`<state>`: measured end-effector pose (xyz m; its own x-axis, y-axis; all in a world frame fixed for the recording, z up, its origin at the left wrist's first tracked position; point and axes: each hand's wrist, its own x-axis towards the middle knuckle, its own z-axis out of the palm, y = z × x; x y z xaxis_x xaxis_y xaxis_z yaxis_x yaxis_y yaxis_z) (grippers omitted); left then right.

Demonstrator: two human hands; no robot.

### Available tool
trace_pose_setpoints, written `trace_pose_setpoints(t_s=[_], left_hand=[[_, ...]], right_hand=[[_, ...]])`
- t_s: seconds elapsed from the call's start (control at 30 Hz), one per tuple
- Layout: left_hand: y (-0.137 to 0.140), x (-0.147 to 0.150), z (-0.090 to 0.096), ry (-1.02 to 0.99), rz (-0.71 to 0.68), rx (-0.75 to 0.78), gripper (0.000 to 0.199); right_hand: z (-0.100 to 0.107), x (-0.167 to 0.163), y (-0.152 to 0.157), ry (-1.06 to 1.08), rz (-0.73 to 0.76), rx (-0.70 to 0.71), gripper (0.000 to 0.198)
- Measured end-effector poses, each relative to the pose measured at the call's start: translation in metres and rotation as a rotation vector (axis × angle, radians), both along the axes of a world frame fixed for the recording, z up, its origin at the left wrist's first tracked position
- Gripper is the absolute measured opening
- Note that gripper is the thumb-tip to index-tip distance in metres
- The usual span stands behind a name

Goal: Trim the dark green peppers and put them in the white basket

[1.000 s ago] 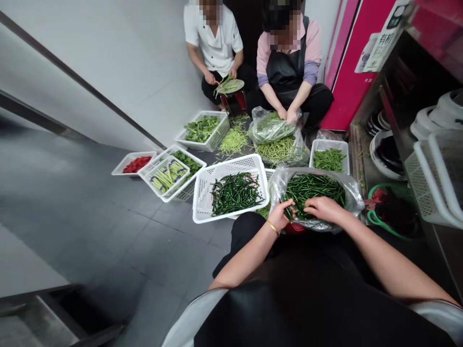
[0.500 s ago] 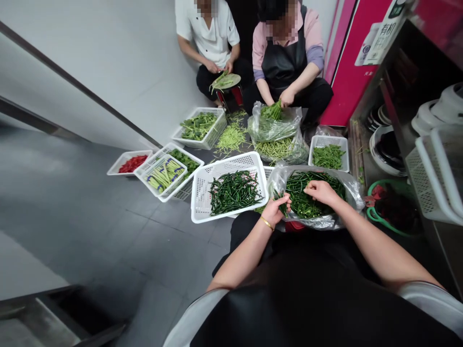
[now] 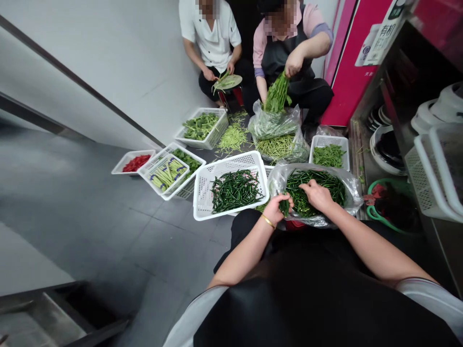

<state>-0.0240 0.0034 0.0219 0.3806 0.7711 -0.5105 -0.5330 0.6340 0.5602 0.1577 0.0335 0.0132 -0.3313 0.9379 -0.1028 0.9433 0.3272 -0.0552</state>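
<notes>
My left hand (image 3: 274, 209) is closed round a small bunch of green chili peppers (image 3: 284, 207), at the left edge of an open clear plastic bag (image 3: 353, 189). Long dark green chili peppers (image 3: 331, 184) fill the bag. Over them my right hand (image 3: 318, 196) is closed in a pinch, its fingertips pointing towards the left hand; what lies between them is too small to make out. To the left, a white perforated basket (image 3: 201, 205) holds a pile of loose green chilies (image 3: 235, 192).
Two people sit opposite; one hand (image 3: 294, 61) lifts leafy greens (image 3: 278, 91) above a bag. Baskets of red chilies (image 3: 134, 163), bundled stalks (image 3: 168, 173) and leaves (image 3: 200, 126) stand left. A green basin (image 3: 376, 217) and metal shelving flank my right side.
My right hand has moved slightly left, closer to my left hand, which still grips chilies. The person opposite has raised a bunch of greens out of the bag.
</notes>
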Motion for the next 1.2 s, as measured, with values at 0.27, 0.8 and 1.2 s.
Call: trace_pose_setpoints(t_s=[0.27,0.8,1.2], left_hand=[[0.005,-0.018,0.007,-0.072,-0.005,0.099,0.031],[0.025,0.044,-0.023,0.259,-0.023,0.108,0.035],[0.017,0.020,-0.017,0.276,-0.024,0.212,0.049]], right_hand=[[0.000,-0.003,0.027,-0.147,0.172,-0.137,0.027],[-0.003,0.019,-0.002,0.120,0.004,0.100,0.033],[-0.003,0.033,0.011,0.739,-0.040,-0.162,0.023]])
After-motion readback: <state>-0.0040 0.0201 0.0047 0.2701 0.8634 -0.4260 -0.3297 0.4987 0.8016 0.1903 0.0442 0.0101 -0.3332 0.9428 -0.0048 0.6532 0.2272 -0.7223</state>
